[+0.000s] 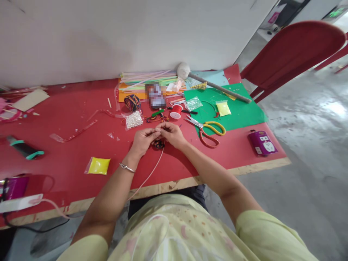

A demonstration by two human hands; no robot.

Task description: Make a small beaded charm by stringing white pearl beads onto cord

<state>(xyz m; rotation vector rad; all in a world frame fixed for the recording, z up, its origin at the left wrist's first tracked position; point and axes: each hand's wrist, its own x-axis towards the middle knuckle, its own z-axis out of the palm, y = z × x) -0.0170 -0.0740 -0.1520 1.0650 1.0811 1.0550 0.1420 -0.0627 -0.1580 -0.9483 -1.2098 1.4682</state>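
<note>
Scissors (208, 131) right of hands; bead bag (133, 119) behind; powder packet (98, 165) left.

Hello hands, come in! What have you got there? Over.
Left hand and right hand pinch a multicoloured thread knot together. Scissors lie right of them. Nothing between.

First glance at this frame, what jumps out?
Both hands, left hand and right hand, meet at mid-table, pinching a small dark multicoloured cord bundle. Right of them, scissors lie half on a green sheet. A yellow powder packet sits near the front edge.
</note>
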